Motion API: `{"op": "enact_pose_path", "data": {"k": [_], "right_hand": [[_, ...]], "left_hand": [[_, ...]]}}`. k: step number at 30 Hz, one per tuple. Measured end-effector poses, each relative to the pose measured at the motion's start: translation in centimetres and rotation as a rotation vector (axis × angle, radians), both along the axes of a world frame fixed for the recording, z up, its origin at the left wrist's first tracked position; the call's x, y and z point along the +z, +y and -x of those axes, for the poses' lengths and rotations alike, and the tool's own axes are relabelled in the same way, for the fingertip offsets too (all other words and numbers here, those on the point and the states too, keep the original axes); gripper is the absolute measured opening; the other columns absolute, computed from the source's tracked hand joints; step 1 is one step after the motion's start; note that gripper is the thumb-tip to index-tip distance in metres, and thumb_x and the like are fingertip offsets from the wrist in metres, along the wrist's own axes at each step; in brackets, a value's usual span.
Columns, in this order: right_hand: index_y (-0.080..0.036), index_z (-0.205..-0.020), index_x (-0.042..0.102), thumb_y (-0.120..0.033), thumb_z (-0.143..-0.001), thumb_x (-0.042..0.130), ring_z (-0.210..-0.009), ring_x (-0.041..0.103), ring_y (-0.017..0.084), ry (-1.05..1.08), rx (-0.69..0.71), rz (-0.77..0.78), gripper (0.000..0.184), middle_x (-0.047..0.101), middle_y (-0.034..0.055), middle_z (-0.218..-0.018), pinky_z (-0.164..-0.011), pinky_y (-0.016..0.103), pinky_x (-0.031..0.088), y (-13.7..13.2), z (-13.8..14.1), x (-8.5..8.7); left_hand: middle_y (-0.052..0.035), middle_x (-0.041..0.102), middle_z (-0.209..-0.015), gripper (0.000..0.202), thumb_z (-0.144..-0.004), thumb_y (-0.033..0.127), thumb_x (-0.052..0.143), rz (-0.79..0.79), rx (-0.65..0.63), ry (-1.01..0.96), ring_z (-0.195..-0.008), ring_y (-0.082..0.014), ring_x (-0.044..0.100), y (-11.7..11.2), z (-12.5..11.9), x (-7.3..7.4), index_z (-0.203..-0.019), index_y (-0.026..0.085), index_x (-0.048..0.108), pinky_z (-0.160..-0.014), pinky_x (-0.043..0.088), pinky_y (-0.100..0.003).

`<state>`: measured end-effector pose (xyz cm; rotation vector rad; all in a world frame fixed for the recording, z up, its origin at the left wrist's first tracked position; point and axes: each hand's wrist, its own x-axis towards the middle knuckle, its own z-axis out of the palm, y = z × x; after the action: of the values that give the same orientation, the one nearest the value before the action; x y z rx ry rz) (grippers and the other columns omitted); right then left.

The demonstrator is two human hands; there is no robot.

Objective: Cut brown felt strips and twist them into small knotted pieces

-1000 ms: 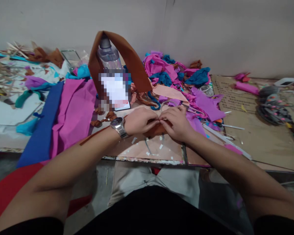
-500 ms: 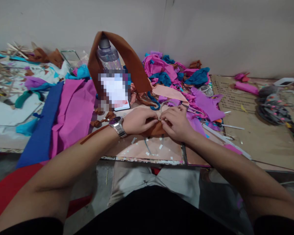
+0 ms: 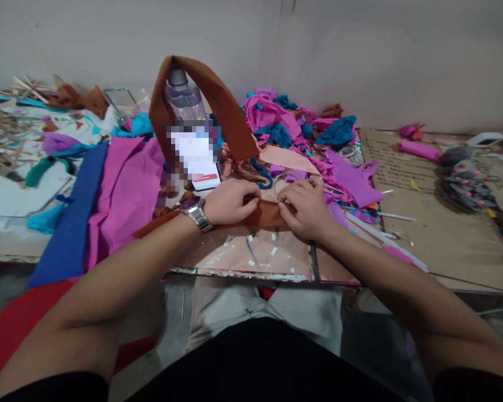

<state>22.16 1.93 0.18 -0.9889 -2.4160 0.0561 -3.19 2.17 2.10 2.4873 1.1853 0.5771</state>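
A long brown strip [image 3: 268,215], which looks like crepe paper, lies across the table edge area under both hands. My left hand [image 3: 232,202], with a metal watch [image 3: 197,213] on its wrist, pinches the strip's upper edge between thumb and fingers. To the right, my right hand [image 3: 304,206] has its thumb and fingers closed on the strip's other end. Between the hands a length of the strip shows flat. Past them a second brown band [image 3: 224,100] drapes over a clear bottle [image 3: 185,97], and a phone [image 3: 205,177] with a lit, blurred screen leans against it.
Crumpled pink and teal scraps [image 3: 276,114] heap against the wall. Folded magenta sheets [image 3: 128,184] and a blue sheet [image 3: 73,212] lie left. On the right are white sticks [image 3: 388,243], a cardboard sheet [image 3: 427,223] and a dark bundle with pink tips [image 3: 465,187].
My hands have moved apart, the left one slightly left and the right one slightly right. More of the brown strip now shows between them.
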Motion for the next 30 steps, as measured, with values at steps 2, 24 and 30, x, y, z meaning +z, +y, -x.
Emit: {"op": "enact_pose_path", "data": {"k": [2, 24, 30], "right_hand": [[-0.022, -0.092, 0.060, -0.025, -0.096, 0.058, -0.102, 0.063, 0.027, 0.004, -0.001, -0.011, 0.005, 0.076, 0.0046, -0.100, -0.100, 0.049, 0.026, 0.0, 0.0, 0.0], [-0.023, -0.097, 0.060, -0.021, -0.099, 0.054, -0.105, 0.063, 0.026, -0.025, 0.043, 0.043, 0.007, 0.076, 0.0042, -0.100, -0.102, 0.049, 0.026, -0.6, 0.9, 0.2], [-0.023, -0.097, 0.060, -0.022, -0.098, 0.054, -0.106, 0.062, 0.027, -0.036, 0.064, 0.047, 0.007, 0.076, 0.0052, -0.101, -0.103, 0.049, 0.026, -0.8, 1.1, 0.1]], "left_hand": [[-0.0034, 0.075, -0.082, 0.019, -0.089, 0.024, 0.054, -0.011, 0.022, 0.014, -0.072, -0.0178, 0.065, 0.1, 0.1, -0.1, -0.090, 0.018, 0.073, -0.073, 0.044, -0.031], [-0.0064, 0.077, -0.092, 0.028, -0.097, 0.034, 0.051, -0.103, -0.027, 0.111, -0.084, -0.0217, 0.069, -0.4, -0.4, -0.1, -0.099, 0.019, 0.075, -0.074, 0.044, -0.033], [-0.0052, 0.075, -0.085, 0.033, -0.103, 0.038, 0.049, -0.118, -0.137, 0.056, -0.076, -0.0181, 0.065, -0.8, -0.9, -0.4, -0.090, 0.019, 0.074, -0.070, 0.040, -0.032]]}}
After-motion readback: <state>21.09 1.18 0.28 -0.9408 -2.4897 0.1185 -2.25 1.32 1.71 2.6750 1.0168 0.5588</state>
